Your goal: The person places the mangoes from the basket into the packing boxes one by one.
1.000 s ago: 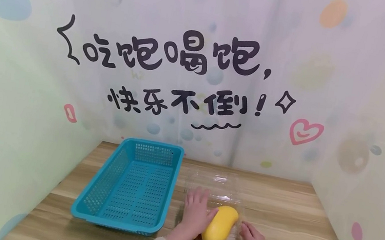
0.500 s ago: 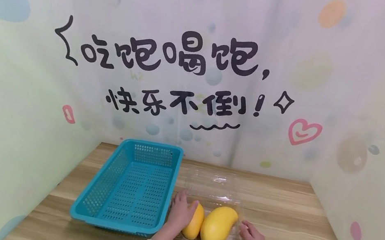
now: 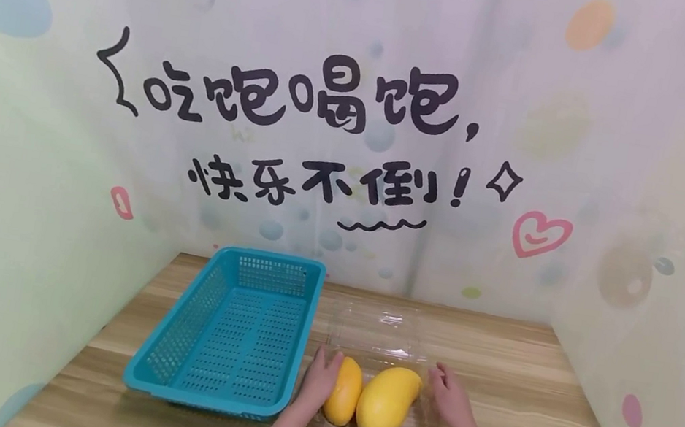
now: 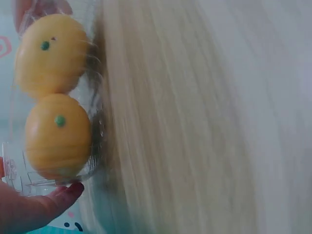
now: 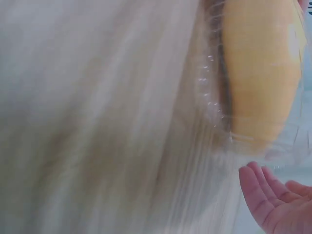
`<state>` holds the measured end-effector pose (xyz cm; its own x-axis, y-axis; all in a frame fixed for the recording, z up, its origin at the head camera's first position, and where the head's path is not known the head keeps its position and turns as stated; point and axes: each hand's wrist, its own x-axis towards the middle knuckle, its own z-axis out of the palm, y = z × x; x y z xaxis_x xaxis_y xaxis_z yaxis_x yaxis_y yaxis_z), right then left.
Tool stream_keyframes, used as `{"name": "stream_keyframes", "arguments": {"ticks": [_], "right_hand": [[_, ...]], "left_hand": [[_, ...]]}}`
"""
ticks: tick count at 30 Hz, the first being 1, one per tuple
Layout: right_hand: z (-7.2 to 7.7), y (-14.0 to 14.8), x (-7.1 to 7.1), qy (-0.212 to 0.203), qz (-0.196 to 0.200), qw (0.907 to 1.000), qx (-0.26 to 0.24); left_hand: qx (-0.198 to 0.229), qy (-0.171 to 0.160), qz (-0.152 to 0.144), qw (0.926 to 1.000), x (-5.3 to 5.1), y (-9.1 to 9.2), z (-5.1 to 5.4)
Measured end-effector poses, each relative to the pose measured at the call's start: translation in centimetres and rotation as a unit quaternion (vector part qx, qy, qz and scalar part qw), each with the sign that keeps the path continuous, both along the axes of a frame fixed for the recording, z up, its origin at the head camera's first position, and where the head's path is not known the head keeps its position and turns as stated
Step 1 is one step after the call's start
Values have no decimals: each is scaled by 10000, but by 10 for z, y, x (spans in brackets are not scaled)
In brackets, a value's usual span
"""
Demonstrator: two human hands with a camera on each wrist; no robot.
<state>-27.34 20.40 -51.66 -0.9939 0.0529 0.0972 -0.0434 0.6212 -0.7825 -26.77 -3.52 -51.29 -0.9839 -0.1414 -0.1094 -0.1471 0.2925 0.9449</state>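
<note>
Two yellow-orange mangoes, the left one (image 3: pixel 344 392) smaller-looking and the right one (image 3: pixel 386 403) lighter, lie side by side in the base of a clear plastic box, whose lid (image 3: pixel 375 329) is folded back behind them. My left hand (image 3: pixel 315 385) is at the box's left side; in the left wrist view that hand (image 4: pixel 27 208) touches the outer wall with extended fingers, close to a mango (image 4: pixel 58 139). At the right side is my right hand (image 3: pixel 452 405). The right wrist view shows this hand (image 5: pixel 285 209) with loose fingers beside the box's end, contact unclear.
A blue-green perforated basket (image 3: pixel 245 350) with nothing in it stands left of the box, close to my left hand. The wood-grain table (image 3: pixel 529 389) extends to the right. Printed curtains (image 3: pixel 481 264) enclose the back and sides.
My left hand has come off the left mango to the box's left side, uncovering that fruit. My right hand has moved slightly up and away from the box's front right corner.
</note>
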Motion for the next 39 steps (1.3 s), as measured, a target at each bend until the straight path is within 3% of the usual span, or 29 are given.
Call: {"name": "stream_keyframes", "arguments": {"ticks": [4, 8, 14, 19, 25, 32, 35, 39], "right_hand": [[2, -3, -7, -3, -141, 9992, -376], [2, -4, -10, -29, -259, 9976, -645], [-3, -1, -14, -72, -446, 9964, -719], [-11, 4, -18, -59, -454, 9964, -718], [-21, 9, -24, -369, -276, 9863, -1582], [-20, 10, -26, -569, -5, 9738, -2203], [-19, 11, -26, -722, 39, 9721, -2230], [-17, 12, -26, -911, 86, 9660, -2416]], "left_hand": [[523, -58, 88, 9986, -1, 1, -3], [763, -76, 178, 9969, -1, 2, -4], [1228, -109, 150, 9923, -2, 3, -6], [1275, -110, 86, 9917, -5, 3, -10], [1102, -109, 192, 9937, -12, 0, -16], [1512, 62, 207, 9883, -17, -5, -22], [1808, 208, 94, 9833, -19, -7, -24], [2186, 446, -301, 9743, -21, -10, -28]]}}
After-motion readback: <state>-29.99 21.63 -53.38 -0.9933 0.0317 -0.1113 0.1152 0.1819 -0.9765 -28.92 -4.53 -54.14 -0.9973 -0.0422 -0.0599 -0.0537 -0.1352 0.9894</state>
